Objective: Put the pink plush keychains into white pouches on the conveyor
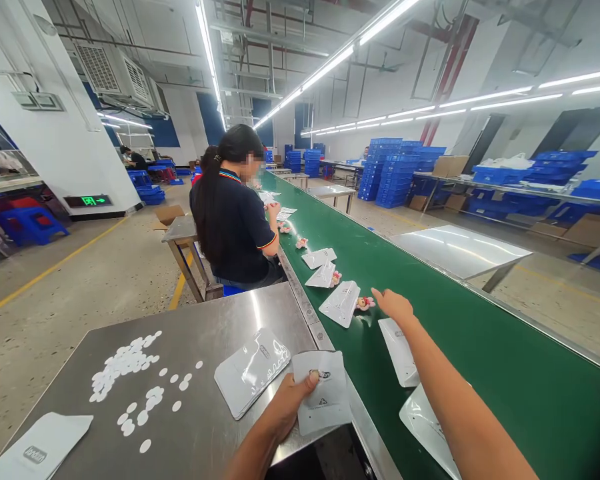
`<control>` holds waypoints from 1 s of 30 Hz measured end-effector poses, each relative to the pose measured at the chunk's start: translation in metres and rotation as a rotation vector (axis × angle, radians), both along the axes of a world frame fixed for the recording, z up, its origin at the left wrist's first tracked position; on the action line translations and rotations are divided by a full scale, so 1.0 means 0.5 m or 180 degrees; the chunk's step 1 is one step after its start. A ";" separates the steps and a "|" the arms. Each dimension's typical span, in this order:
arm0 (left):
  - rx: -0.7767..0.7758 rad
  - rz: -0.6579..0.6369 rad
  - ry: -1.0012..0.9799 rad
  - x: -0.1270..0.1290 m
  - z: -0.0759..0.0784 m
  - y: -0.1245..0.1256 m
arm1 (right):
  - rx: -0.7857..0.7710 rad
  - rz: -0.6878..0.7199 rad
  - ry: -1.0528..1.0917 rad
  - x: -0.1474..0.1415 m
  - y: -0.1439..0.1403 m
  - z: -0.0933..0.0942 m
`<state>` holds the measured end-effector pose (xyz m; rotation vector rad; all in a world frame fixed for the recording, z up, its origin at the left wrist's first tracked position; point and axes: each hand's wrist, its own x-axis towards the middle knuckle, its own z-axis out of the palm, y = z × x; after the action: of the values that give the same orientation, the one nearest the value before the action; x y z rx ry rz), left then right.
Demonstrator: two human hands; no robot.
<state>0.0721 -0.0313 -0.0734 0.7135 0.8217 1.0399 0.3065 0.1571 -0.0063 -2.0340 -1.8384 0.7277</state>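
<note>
L hand (294,399) grips a white pouch (325,395) over the edge of the steel table (200,333), thumb pressed on the pouch face, other fingers hidden behind it. R hand (393,305) is stretched out over the green conveyor belt (480,347), fingers loosely together and pointing at a small pink toy (365,303) – fingertips just beside it, can't tell if touching. The toy lies against a flat pouch on the belt (341,303); two more pouches (323,267) w/ toys sit further up the line, and another pouch (400,350) lies partly under the R forearm. On the table: a clear-fronted bag (253,370) near the L hand, a scatter of white round stickers (130,373), and a white card (40,450) at the near corner. A co-worker in a dark shirt (235,220) sits beside the belt ahead – stacked blue crates (395,173) stand well beyond it.
</note>
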 end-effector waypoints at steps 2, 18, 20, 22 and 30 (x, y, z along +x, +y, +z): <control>0.0032 0.0135 0.0086 0.000 -0.001 0.003 | -0.0050 -0.0104 0.0036 0.022 0.025 -0.020; 0.0716 -0.0050 0.1036 0.031 0.048 -0.015 | 0.0520 0.1539 0.1463 -0.049 -0.277 0.107; 0.0750 -0.0169 0.1057 0.034 0.051 -0.024 | 0.0496 0.1762 0.1142 -0.053 -0.298 0.102; 0.0795 -0.0351 0.0933 0.039 0.051 -0.034 | 0.0436 0.1988 0.1083 -0.053 -0.308 0.097; 0.0582 -0.0710 0.0514 0.050 0.058 -0.061 | 0.0911 0.2072 0.1241 -0.040 -0.328 0.097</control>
<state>0.0973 -0.0619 -0.0444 1.0317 0.7709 0.8703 0.2867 -0.0067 0.0424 -1.0171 -2.1979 0.8752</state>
